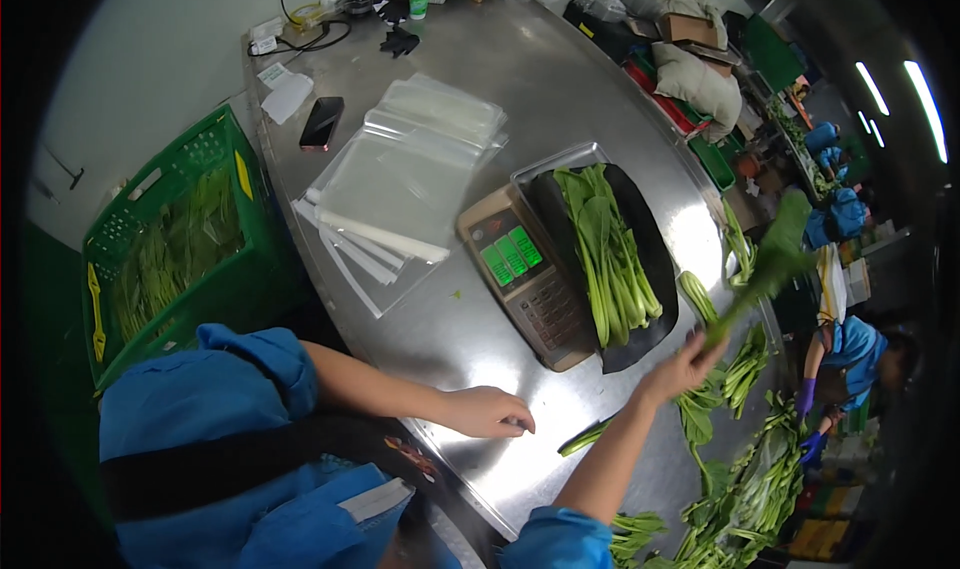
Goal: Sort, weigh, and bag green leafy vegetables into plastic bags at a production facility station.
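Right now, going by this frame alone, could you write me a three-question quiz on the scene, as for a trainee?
1. What is in the person's right hand? A) a clear plastic bag; B) a plastic cup; C) a leafy green stalk.
2. Fill in: the lit display of the digital scale glows ____.
3. True or false: the smartphone lies on the steel table, apart from the digital scale.

Key: 1 C; 2 green; 3 true.

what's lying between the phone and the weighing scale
In the head view, a stack of clear plastic bags lies on the metal table between the phone and the weighing scale.
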Demonstrator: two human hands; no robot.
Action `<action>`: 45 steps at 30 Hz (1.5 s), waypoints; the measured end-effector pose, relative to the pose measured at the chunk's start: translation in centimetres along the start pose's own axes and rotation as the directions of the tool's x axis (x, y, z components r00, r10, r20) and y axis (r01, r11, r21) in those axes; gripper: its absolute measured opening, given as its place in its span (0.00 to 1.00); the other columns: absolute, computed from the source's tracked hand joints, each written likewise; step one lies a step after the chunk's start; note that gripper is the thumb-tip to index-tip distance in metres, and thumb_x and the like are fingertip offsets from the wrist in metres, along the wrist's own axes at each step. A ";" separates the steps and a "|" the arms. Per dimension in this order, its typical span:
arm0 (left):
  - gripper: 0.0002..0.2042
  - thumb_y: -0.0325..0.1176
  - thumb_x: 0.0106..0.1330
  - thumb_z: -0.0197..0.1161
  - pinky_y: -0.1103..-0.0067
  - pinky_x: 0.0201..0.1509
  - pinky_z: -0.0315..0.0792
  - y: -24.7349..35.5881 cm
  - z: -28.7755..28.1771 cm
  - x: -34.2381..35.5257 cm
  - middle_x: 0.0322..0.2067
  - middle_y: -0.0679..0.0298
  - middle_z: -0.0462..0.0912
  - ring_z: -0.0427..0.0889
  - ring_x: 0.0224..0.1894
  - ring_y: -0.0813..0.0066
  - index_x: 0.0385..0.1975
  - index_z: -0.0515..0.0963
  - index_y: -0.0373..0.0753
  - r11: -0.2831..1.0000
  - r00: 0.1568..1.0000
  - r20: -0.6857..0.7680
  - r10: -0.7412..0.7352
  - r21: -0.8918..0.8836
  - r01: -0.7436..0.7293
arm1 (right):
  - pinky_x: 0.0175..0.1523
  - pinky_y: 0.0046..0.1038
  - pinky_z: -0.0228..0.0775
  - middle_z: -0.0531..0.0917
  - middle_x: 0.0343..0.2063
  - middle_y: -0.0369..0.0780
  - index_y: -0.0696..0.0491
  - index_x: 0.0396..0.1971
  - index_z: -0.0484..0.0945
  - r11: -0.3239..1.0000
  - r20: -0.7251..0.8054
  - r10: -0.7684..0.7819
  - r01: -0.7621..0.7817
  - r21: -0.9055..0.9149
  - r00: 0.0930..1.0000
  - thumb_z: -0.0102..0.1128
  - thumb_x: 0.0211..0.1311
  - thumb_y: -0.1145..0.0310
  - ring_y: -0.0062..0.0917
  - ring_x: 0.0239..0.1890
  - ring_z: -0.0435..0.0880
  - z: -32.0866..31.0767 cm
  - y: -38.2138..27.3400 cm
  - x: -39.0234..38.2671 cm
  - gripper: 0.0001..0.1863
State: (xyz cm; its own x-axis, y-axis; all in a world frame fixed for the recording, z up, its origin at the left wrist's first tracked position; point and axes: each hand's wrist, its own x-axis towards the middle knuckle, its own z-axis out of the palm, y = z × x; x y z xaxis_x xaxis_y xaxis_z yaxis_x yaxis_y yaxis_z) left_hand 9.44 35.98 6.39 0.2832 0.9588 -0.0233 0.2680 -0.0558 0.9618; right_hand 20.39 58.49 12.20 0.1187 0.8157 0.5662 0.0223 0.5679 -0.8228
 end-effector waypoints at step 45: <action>0.34 0.30 0.43 0.67 0.77 0.54 0.61 -2.8 -1.1 9.5 0.45 0.59 0.71 0.68 0.48 0.71 0.52 0.58 0.32 0.666 0.883 -0.309 -0.353 -0.746 0.005 | 0.58 0.27 0.53 0.57 0.57 0.50 0.56 0.61 0.42 0.850 0.588 0.513 -0.275 -0.449 0.626 0.64 0.45 0.66 0.34 0.56 0.62 -6.6 -1.9 -10.9 0.47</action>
State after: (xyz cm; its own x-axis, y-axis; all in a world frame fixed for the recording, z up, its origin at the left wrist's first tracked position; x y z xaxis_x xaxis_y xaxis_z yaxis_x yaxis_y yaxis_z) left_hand 10.40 45.54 3.80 -0.1286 0.9527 -0.2755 -0.5069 0.1756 0.8439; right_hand 25.58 47.78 7.26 -0.4979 0.8664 -0.0386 0.4317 0.2090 -0.8774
